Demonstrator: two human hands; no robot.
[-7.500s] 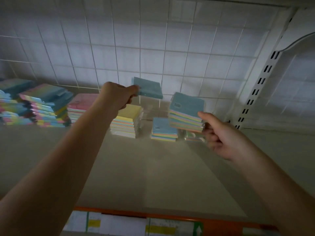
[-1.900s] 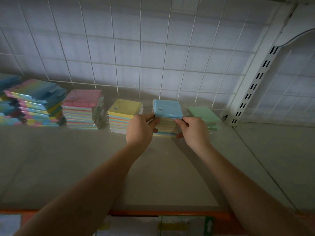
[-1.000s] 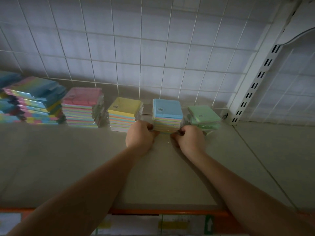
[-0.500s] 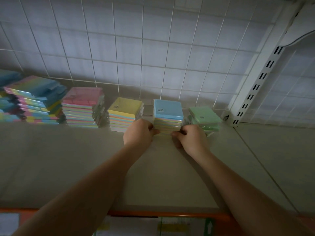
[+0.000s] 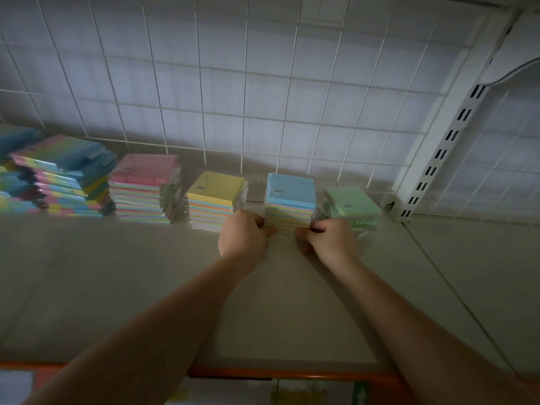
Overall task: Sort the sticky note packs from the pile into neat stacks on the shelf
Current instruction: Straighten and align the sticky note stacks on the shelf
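Note:
A blue-topped stack of sticky note packs (image 5: 290, 197) stands on the grey shelf (image 5: 146, 287) near the wire back wall. My left hand (image 5: 244, 235) grips its lower left corner with curled fingers. My right hand (image 5: 330, 239) grips its lower right corner the same way. To its left stand a yellow-topped stack (image 5: 214, 201) and a pink-topped stack (image 5: 143, 190). A low green-topped stack (image 5: 352, 206) sits close on its right, partly behind my right hand.
A loose, uneven pile of packs (image 5: 55, 182) lies at the far left of the shelf. A white slotted upright (image 5: 438, 153) rises at the right. The white wire grid (image 5: 263, 97) closes the back. An orange rail (image 5: 292, 374) edges the shelf front.
Seven seconds ago each hand held blue-topped packs in the air. They now stand as one stack, and both hands have slid from its top down to its base. Little has moved in the last second.

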